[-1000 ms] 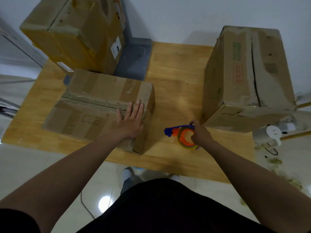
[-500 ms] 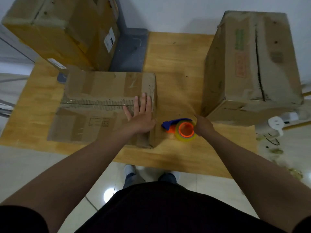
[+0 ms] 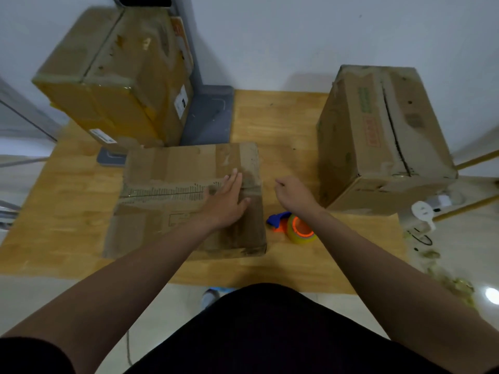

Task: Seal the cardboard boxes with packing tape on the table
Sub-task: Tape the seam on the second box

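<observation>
We stand over a wooden table [image 3: 283, 125] holding 3 cardboard boxes. Our left hand [image 3: 225, 202] lies flat, fingers spread, on the low box [image 3: 172, 190] at 9 o'clock, beside its center seam. Our right hand [image 3: 293, 194] hovers loosely curled and holds nothing, just above the tape dispenser [image 3: 294, 228] resting on the table at 6 o'clock. The tall box [image 3: 378, 136] at 2 o'clock bears green and red print too blurred to read; the taped box [image 3: 116, 76] at 11 o'clock carries 2 white shipping labels, illegible.
</observation>
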